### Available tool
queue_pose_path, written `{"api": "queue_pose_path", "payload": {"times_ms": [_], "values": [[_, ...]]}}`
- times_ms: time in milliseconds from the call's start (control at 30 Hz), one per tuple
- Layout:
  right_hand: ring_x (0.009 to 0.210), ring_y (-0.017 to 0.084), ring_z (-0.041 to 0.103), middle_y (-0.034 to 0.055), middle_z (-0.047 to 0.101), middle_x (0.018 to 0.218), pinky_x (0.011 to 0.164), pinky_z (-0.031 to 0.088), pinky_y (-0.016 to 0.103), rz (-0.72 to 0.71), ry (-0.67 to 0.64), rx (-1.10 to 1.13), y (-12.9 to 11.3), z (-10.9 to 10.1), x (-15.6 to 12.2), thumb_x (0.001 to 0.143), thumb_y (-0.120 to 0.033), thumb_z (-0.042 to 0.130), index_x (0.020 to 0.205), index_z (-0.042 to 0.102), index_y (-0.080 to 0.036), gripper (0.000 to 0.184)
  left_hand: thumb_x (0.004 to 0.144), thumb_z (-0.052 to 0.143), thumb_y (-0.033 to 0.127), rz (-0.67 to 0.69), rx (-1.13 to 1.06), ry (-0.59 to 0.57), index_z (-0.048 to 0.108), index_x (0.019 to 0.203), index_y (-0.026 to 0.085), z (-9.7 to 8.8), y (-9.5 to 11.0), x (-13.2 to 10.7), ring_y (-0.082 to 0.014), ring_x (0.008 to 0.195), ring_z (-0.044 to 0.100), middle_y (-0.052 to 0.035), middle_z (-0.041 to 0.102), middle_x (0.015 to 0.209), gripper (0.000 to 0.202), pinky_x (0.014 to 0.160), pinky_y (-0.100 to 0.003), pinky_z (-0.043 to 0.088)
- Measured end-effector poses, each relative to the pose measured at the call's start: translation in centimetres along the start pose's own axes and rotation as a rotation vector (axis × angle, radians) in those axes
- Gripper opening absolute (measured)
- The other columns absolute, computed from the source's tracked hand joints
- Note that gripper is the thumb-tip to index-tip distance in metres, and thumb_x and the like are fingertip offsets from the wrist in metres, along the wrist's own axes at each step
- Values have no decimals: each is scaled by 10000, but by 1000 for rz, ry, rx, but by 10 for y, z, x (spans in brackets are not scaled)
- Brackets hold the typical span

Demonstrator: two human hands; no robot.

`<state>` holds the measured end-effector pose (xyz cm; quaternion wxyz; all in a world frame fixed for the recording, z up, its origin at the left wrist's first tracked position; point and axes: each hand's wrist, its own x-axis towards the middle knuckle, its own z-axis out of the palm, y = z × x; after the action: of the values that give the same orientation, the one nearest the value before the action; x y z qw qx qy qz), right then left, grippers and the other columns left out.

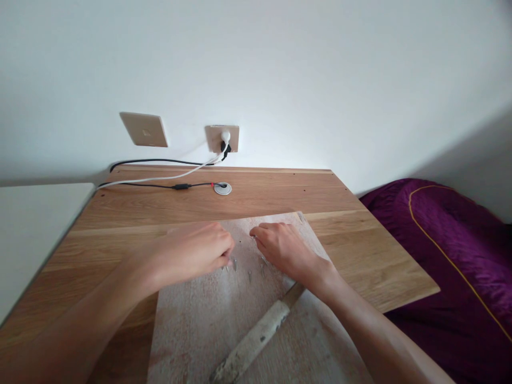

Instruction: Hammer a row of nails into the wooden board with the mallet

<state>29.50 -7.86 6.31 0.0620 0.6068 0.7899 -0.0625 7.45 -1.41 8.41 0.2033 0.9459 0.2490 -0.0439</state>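
A thin whitish wooden board (188, 325) lies on the desk below my hands. My left hand (206, 248) is closed above its far left part, fingers curled down and facing away, so what they hold is hidden. To the right, my right hand (278, 242) pinches a small shiny nail (253, 237) at its fingertips. Several small nails (250, 275) stand or lie on the board between and below the hands. A tool with a worn whitish grip (256, 338) lies slantwise on the board; its far end is hidden under my right wrist.
The wood-grain desk (340, 234) meets a white wall. A socket (223, 140) with plugs feeds white and black cables (160, 177) along the back edge, near a round cable grommet (222, 188). A white surface (40, 229) adjoins at left; purple cloth (436, 250) lies at right.
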Motion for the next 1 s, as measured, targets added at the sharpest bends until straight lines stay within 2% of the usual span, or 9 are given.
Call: {"api": "queue_pose_path", "payload": {"times_ms": [133, 267, 433, 600, 767, 867, 1000], "values": [[789, 190, 732, 73, 824, 955, 607, 286, 313, -13, 0, 16, 0, -4, 0, 995, -47, 552, 987, 776, -167, 255, 964, 706, 161, 55, 45, -139, 743, 777, 196, 10, 19, 10, -223, 822, 720, -38, 759, 804, 194, 713, -319, 437], [794, 204, 744, 83, 832, 956, 610, 293, 314, -11, -1, 29, 1, -9, -1, 997, -58, 571, 985, 793, -167, 247, 982, 678, 134, 66, 68, -181, 763, 853, 183, 16, 28, 15, -222, 873, 736, -54, 782, 907, 162, 749, -316, 468], [847, 218, 764, 95, 838, 987, 648, 352, 296, 1, 18, 86, 2, -11, -4, 1012, -73, 574, 1030, 807, -159, 248, 982, 679, 134, 86, 68, -150, 767, 849, 180, 19, 28, 15, -231, 879, 741, -58, 773, 909, 166, 750, -325, 478], [865, 194, 776, 58, 848, 959, 724, 439, 264, -82, -8, 206, 3, -8, -18, 1015, -155, 636, 1062, 830, -190, 203, 974, 744, 217, 77, 60, -140, 766, 883, 175, 17, 25, 13, -248, 891, 753, -65, 777, 943, 102, 768, -338, 503], [856, 200, 787, 50, 853, 919, 735, 460, 267, -156, -37, 275, 4, -6, -27, 1011, -139, 646, 995, 848, -208, 214, 974, 769, 315, 40, 64, -14, 750, 1028, 199, 9, 15, 9, -279, 982, 762, -57, 781, 996, 129, 795, -348, 512], [807, 195, 773, 54, 836, 875, 722, 467, 277, -133, 13, 299, 7, -4, -29, 1055, -173, 612, 974, 835, -189, 237, 998, 735, 329, -2, 73, 26, 737, 1086, 221, 6, 5, 7, -276, 987, 762, -48, 781, 1026, 139, 786, -347, 503], [837, 200, 765, 63, 825, 933, 753, 489, 289, -64, 126, 327, 17, 0, -38, 1081, -185, 560, 1075, 817, -185, 257, 982, 741, 302, -18, 41, 32, 719, 999, 235, 7, -8, 5, -261, 983, 751, -28, 764, 997, 73, 776, -334, 486]]}}
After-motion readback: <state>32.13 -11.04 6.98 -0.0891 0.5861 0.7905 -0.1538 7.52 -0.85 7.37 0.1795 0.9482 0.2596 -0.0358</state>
